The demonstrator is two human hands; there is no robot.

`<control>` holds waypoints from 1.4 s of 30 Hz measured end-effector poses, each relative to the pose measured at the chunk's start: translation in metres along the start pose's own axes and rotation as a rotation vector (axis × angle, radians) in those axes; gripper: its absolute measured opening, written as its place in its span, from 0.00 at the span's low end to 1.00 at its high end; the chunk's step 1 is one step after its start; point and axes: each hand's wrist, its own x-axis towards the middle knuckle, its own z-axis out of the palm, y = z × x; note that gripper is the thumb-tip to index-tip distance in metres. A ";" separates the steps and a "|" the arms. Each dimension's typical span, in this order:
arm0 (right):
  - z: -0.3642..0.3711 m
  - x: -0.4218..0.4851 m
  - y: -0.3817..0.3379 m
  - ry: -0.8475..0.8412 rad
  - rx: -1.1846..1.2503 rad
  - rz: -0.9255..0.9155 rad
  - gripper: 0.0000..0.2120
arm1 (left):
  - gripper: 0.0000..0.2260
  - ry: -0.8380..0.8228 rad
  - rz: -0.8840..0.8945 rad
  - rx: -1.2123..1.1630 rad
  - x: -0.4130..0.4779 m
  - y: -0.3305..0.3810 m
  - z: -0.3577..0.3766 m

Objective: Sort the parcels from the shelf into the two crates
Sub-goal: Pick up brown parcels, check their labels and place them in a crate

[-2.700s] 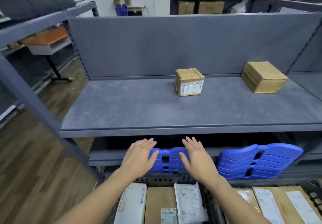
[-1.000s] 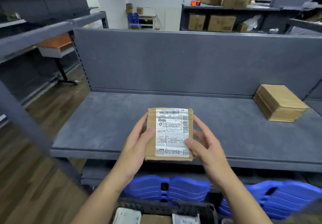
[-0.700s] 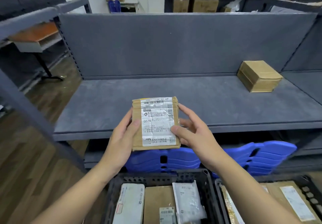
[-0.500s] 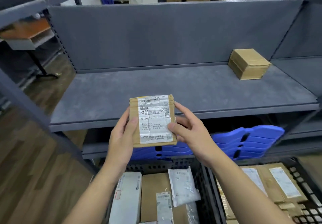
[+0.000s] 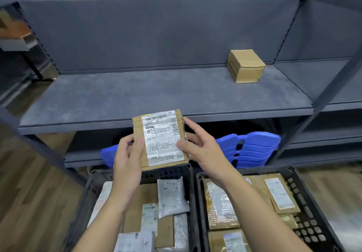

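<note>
A small brown cardboard parcel [image 5: 160, 140] with a white label reading G079 is held upright in front of the shelf edge, label facing me. My left hand [image 5: 127, 159] grips its left side with the thumb on the front. My right hand [image 5: 203, 149] holds its right side, thumb on the label. Another brown box [image 5: 245, 66] sits at the back right of the grey shelf [image 5: 117, 94]. Below my arms stand two black crates, the left crate [image 5: 92, 189] and the right crate [image 5: 305, 196], both holding several parcels.
Stacked blue plastic pieces [image 5: 252, 147] lie on the lower shelf behind the crates. A slanted grey shelf post [image 5: 333, 79] rises on the right and another [image 5: 39, 147] on the left. Wooden floor [image 5: 29, 202] runs beside the left crate.
I took the labelled parcel off the shelf with both hands and brought it down and towards me. The view has dropped, so both crates show more fully.
</note>
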 end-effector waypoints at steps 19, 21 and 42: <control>-0.120 -0.045 0.014 -0.073 0.228 0.217 0.25 | 0.22 -0.102 -0.100 -0.230 -0.066 -0.027 0.083; -0.111 -0.044 0.016 -0.111 0.504 0.331 0.21 | 0.23 -0.169 -0.130 -0.358 -0.056 -0.024 0.075; -0.060 -0.013 0.030 0.197 -0.769 -0.335 0.50 | 0.30 -0.396 -0.196 -0.117 0.051 0.021 0.050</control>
